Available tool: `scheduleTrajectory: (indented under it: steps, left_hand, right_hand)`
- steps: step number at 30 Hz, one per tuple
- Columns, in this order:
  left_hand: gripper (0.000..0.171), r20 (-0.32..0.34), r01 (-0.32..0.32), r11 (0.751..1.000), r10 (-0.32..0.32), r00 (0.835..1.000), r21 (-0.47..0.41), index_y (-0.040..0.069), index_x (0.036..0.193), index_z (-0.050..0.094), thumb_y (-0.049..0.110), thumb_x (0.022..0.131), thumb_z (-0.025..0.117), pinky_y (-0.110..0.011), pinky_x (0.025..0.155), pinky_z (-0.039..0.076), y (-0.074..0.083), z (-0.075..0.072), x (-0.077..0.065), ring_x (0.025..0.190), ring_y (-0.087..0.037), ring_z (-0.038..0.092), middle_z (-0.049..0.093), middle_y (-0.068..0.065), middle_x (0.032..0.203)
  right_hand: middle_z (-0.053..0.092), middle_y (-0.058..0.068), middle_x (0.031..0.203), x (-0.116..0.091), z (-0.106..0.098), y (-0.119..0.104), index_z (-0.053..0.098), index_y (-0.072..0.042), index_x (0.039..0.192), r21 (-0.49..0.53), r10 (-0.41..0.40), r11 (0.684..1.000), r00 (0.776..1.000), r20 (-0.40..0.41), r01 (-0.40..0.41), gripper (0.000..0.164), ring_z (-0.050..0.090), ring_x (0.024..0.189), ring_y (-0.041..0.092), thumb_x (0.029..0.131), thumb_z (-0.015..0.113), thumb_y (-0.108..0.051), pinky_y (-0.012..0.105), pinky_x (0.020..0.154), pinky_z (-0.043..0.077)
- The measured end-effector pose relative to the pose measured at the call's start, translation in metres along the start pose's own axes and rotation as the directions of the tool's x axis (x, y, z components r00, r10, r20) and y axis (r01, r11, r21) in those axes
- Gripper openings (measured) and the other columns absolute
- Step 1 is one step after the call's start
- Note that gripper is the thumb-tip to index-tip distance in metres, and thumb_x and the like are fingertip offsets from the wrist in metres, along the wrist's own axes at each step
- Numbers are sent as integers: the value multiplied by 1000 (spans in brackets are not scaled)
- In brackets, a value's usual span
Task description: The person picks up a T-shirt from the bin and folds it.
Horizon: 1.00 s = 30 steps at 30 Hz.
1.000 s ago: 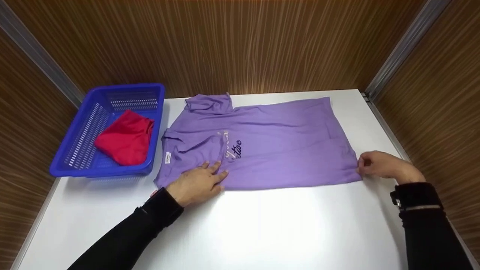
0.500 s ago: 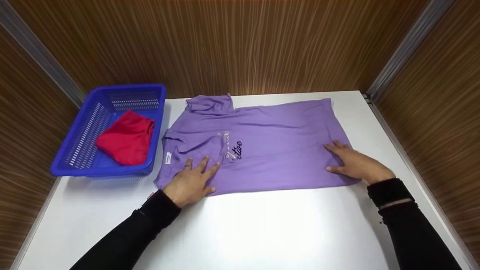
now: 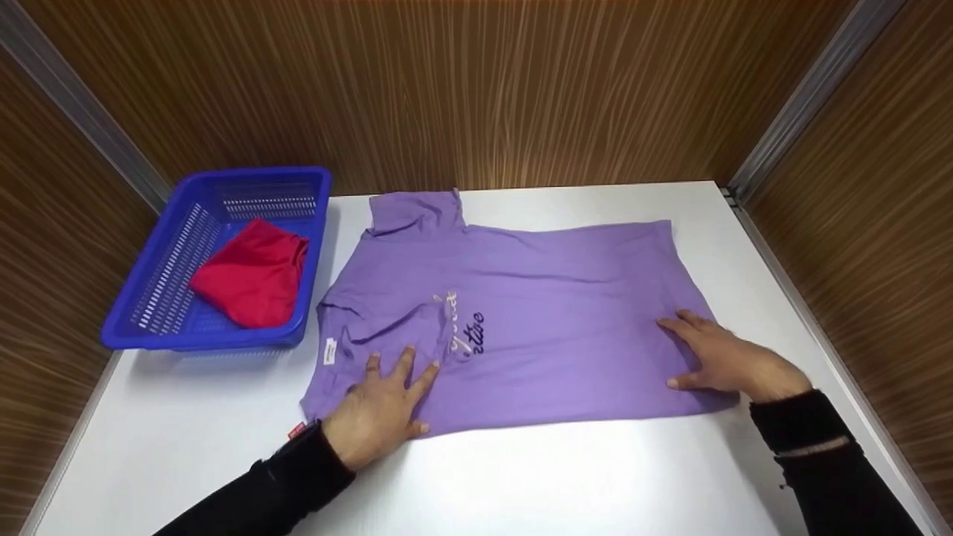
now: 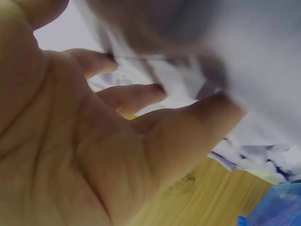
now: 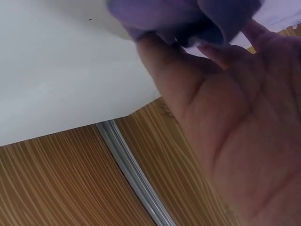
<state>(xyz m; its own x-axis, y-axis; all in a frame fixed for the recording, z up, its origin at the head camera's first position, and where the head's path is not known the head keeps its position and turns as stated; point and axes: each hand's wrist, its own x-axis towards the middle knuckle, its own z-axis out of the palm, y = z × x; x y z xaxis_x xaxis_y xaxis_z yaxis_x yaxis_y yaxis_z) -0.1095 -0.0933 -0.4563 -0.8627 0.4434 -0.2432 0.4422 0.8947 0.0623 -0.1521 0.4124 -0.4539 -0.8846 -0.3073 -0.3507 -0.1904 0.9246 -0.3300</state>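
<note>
A purple T-shirt (image 3: 566, 320) lies spread over the white table, its neck to the left and its hem to the right. One sleeve sticks out at the back, and lettering runs across the chest. My left hand (image 3: 380, 409) rests with spread fingers just below the neckline. Near the hem, my right hand (image 3: 726, 361) presses on the cloth with its fingers extended. In the left wrist view, the fingers of the left hand (image 4: 89, 141) reach under blurred pale folds. The right wrist view has the right hand (image 5: 244, 108) with its fingertips at the purple fabric.
A blue plastic basket (image 3: 149, 290) stands at the left, holding a folded red cloth (image 3: 253, 275). Wood-grain panels (image 3: 521, 89) wall in the back and both sides of the white table (image 3: 551, 484).
My right hand has left its pinch on the hem corner and now lies flat on the shirt. Both hands have drawn the shirt toward the front edge.
</note>
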Motion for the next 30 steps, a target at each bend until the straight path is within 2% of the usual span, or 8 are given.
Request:
scheduleTrajectory:
  steps: [4, 8, 10, 12, 18, 22, 25, 30]
  left_hand:
    - [65, -75, -73, 995, 77, 994, 65, 17, 145, 60, 46, 91, 80, -54, 66, 65, -8, -12, 9, 106, -46, 71, 67, -18, 137]
    - [33, -265, -67, 974, 124, 956, 217, 10, 115, 65, 10, 86, 81, -44, 54, 60, -26, -21, 40, 75, -30, 69, 71, -11, 96]
    - [35, -324, 0, 962, 93, 942, 274, 10, 113, 64, 0, 83, 78, -44, 54, 60, -33, -21, 53, 75, -31, 69, 71, -11, 95]
    - [36, -327, 51, 952, 54, 943, 302, 9, 113, 63, -2, 82, 76, -45, 57, 61, -39, -20, 64, 78, -33, 70, 71, -12, 98]
    - [20, -346, 128, 953, -26, 938, 275, 8, 98, 61, 2, 84, 74, -48, 58, 61, -53, -20, 85, 74, -37, 74, 75, -14, 86]
    - [8, -421, 237, 937, -112, 900, 256, 6, 101, 65, 6, 93, 66, -48, 70, 60, -57, -27, 100, 84, -36, 73, 74, -16, 93]
    - [13, -447, 277, 936, -158, 880, 215, 4, 108, 66, 6, 98, 59, -50, 77, 59, -57, -34, 112, 93, -37, 72, 71, -17, 101]
    - [40, -299, 136, 990, -137, 944, -23, 2, 137, 59, 18, 101, 61, -60, 88, 62, -54, -45, 129, 116, -46, 69, 67, -24, 132]
  right_hand:
    - [33, 36, 164, -3, -5, -2, 41, -5, 159, -21, 1, 1000, 1000, -10, -1, 92, 35, 147, 63, 87, 85, -41, 77, 115, 37]
    - [46, 33, 157, 5, -18, -4, 48, -5, 154, -26, 23, 999, 1000, -19, -24, 74, 50, 140, 58, 96, 75, -42, 72, 109, 46]
    - [51, 31, 155, 11, -23, -6, 49, -6, 153, -29, 34, 999, 999, -19, -35, 70, 54, 138, 55, 98, 72, -44, 70, 107, 48]
    - [53, 30, 154, 16, -27, -10, 50, -6, 152, -29, 37, 999, 999, -18, -37, 70, 55, 138, 53, 98, 71, -45, 70, 108, 48]
    - [54, 26, 156, 28, -38, -19, 49, -9, 154, -54, 33, 998, 999, -28, -34, 69, 54, 141, 52, 99, 69, -47, 70, 109, 47]
    - [54, 23, 157, 35, -45, -23, 47, -10, 156, -88, 34, 995, 999, -35, -37, 67, 58, 138, 49, 101, 67, -43, 69, 106, 50]
    - [53, 22, 157, 43, -50, -26, 45, -9, 157, -113, 21, 993, 999, -51, -26, 66, 58, 137, 49, 102, 65, -40, 69, 106, 50]
    - [48, 22, 161, 68, -54, -28, 43, -10, 159, -96, -11, 995, 996, -87, 2, 66, 48, 146, 48, 102, 65, -36, 69, 116, 43]
